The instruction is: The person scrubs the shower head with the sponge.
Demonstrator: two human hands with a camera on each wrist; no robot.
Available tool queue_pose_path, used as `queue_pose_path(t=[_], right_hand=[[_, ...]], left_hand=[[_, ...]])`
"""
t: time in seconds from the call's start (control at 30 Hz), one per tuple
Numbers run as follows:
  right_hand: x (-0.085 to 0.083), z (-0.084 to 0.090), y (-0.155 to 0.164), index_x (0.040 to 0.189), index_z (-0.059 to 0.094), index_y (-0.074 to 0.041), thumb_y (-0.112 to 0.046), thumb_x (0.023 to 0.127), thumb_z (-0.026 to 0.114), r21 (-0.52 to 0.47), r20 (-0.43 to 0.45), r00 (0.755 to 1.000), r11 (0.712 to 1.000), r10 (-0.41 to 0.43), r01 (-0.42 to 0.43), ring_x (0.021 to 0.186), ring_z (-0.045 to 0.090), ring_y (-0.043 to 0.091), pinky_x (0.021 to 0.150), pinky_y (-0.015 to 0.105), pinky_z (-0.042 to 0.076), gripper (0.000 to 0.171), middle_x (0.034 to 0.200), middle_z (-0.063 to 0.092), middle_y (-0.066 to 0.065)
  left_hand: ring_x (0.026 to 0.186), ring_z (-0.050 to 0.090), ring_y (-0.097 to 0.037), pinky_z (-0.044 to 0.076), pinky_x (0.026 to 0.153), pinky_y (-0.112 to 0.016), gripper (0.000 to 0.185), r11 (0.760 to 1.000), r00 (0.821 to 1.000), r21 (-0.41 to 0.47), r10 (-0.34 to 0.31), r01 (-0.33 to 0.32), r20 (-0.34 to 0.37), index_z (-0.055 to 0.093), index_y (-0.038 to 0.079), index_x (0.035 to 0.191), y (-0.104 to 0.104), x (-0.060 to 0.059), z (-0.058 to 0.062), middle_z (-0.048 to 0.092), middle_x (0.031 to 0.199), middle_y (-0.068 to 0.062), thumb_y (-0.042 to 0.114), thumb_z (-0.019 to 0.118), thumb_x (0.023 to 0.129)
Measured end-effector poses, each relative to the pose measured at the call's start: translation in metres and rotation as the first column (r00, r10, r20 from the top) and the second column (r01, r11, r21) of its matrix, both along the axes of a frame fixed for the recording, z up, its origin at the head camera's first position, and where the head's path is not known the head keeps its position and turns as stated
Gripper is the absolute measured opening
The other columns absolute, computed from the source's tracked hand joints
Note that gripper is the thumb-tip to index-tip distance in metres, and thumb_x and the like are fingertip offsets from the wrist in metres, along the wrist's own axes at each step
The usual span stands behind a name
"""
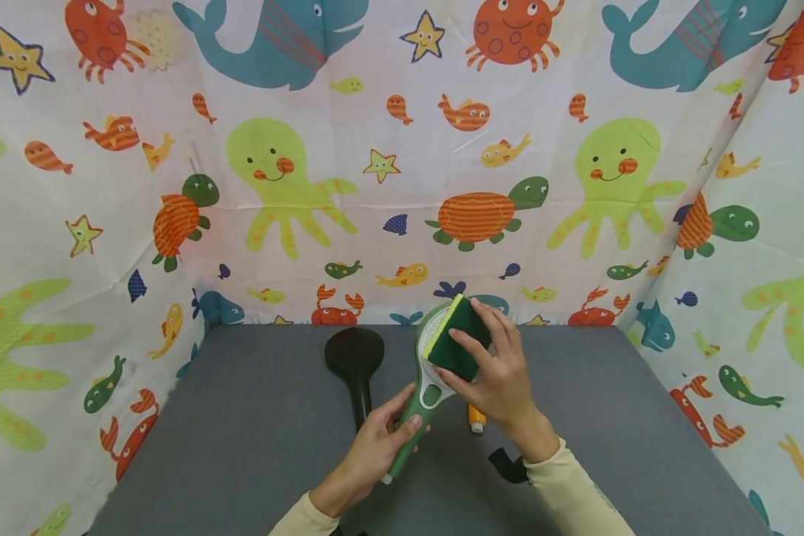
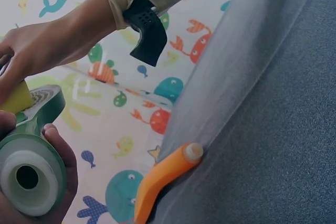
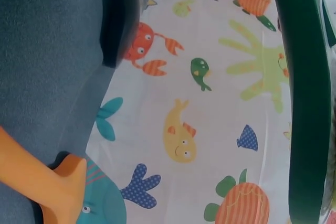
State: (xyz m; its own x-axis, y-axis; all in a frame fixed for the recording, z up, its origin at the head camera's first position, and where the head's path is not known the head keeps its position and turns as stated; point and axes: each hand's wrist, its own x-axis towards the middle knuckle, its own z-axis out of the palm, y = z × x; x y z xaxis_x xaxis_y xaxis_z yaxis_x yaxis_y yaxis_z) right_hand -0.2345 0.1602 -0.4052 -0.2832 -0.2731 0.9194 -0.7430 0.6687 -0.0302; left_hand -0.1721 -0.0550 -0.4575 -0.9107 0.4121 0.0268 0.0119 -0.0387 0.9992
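- A person's left hand [image 1: 375,447], nearest the camera in the head view, wraps its fingers around the handle of a green utensil [image 1: 420,394], thumb lying along the grip.
- The green utensil is held just above the grey tabletop [image 1: 241,432]; its long axis runs from the handle end by the left hand, up and away toward the backdrop, leaning slightly to the right, with the round head at the far end.
- In the left wrist view the utensil's handle end [image 2: 29,174] shows as a pale ring with a hole, cupped in the left hand's fingers.
- The right hand [image 1: 492,368], just beyond and to the right of the left hand, pinches a sponge [image 1: 458,339] between thumb and fingers and presses it against the utensil's round head.
- The sponge has a dark green face toward the hand and a yellow layer on its left edge; it stands tilted, touching the head.
- An orange tool [image 2: 163,177] lies on the tabletop below the right hand, partly hidden by it in the head view.
- A black spoon-shaped utensil [image 1: 355,365] lies flat to the left of the left hand, bowl pointing away from the person, handle toward them.
- Farthest back, a sea-creature curtain [image 1: 402,171] hangs behind and beside the tabletop.
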Motion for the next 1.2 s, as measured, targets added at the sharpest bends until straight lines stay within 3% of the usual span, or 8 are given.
queue_pose_path(t=[0.3, 0.57, 0.8, 1.03, 1.2], right_hand=[[0.002, 0.000, -0.010, 0.115, 0.070, -0.015, -0.058, 0.087, 0.065, 0.012, -0.025, 0.999, 0.999, 0.040, -0.039, 0.126, 0.047, 0.041, 0.095, 0.056, 0.047, 0.052, 0.141, 0.052, 0.024], [0.002, 0.000, -0.012, 0.115, 0.070, -0.014, -0.058, 0.088, 0.064, 0.035, -0.040, 0.998, 0.998, 0.049, -0.048, 0.124, 0.048, 0.042, 0.098, 0.054, 0.046, 0.052, 0.139, 0.053, 0.024], [0.005, -0.004, -0.011, 0.114, 0.070, -0.015, -0.059, 0.088, 0.063, 0.053, 0.011, 0.998, 0.996, 0.068, -0.068, 0.125, 0.048, 0.041, 0.106, 0.047, 0.043, 0.052, 0.140, 0.053, 0.023], [0.007, -0.006, -0.009, 0.115, 0.069, -0.016, -0.060, 0.089, 0.061, 0.054, 0.029, 0.998, 0.997, 0.052, -0.053, 0.125, 0.047, 0.039, 0.090, 0.056, 0.052, 0.051, 0.141, 0.052, 0.021], [0.007, -0.007, -0.003, 0.114, 0.069, -0.015, -0.060, 0.090, 0.059, 0.065, 0.021, 1.000, 0.998, 0.020, -0.022, 0.124, 0.047, 0.041, 0.091, 0.055, 0.050, 0.052, 0.141, 0.052, 0.022]], left_hand=[[0.111, 0.064, -0.022, 0.054, 0.080, -0.030, 0.062, 1.000, 0.999, -0.010, -0.023, 0.022, -0.025, 0.029, 0.021, 0.155, 0.003, -0.002, 0.002, 0.049, 0.145, -0.016, 0.032, 0.055, 0.101], [0.113, 0.064, -0.022, 0.053, 0.083, -0.034, 0.061, 0.999, 0.999, 0.024, -0.030, 0.029, 0.033, 0.029, 0.023, 0.155, 0.001, -0.003, 0.002, 0.047, 0.148, -0.014, 0.031, 0.055, 0.101], [0.115, 0.062, -0.026, 0.054, 0.084, -0.034, 0.065, 0.997, 0.998, 0.071, 0.035, -0.039, 0.055, 0.030, 0.018, 0.155, -0.004, -0.007, 0.005, 0.049, 0.146, -0.016, 0.031, 0.059, 0.099], [0.114, 0.064, -0.023, 0.054, 0.083, -0.033, 0.064, 0.994, 0.996, 0.082, 0.071, -0.075, 0.047, 0.030, 0.020, 0.155, -0.009, -0.009, 0.010, 0.047, 0.149, -0.014, 0.030, 0.059, 0.098], [0.113, 0.062, -0.022, 0.054, 0.083, -0.031, 0.063, 0.991, 0.994, 0.092, 0.097, -0.101, 0.052, 0.031, 0.022, 0.155, -0.012, -0.010, 0.013, 0.050, 0.146, -0.014, 0.030, 0.059, 0.099]])
